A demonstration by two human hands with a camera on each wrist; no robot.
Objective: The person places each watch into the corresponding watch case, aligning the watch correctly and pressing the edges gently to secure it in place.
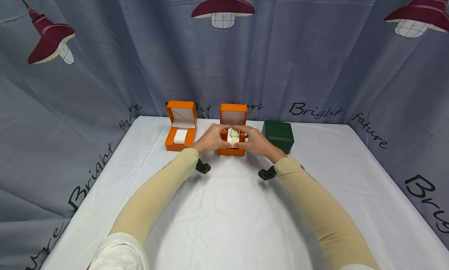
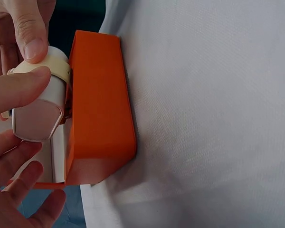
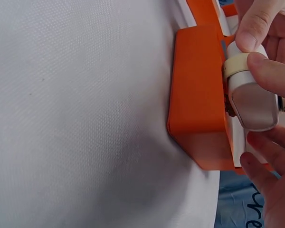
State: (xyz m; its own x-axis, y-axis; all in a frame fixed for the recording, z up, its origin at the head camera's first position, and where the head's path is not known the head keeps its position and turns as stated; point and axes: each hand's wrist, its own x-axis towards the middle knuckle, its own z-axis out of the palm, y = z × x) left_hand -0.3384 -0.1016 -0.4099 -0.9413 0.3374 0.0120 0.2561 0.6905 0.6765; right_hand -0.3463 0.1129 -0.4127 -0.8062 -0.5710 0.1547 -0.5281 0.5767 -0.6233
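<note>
A wristwatch (image 1: 234, 134) with a cream strap is wrapped round a white cushion (image 2: 38, 118), just above an open orange watch box (image 1: 231, 151). My left hand (image 1: 212, 138) holds the cushion and watch from the left, thumb on the strap (image 2: 59, 66). From the other side my right hand (image 1: 257, 142) grips the same cushion, its thumb against the strap too. In both wrist views the cushion's pale end faces the camera, and the watch face is mostly hidden behind the cushion and fingers.
A second open orange box (image 1: 169, 142) with a white cushion (image 1: 180, 136) stands to the left. To the right is a closed dark green box (image 1: 278, 134). A white cloth (image 1: 228, 215) covers the table, and a grey printed curtain (image 1: 315, 67) hangs behind.
</note>
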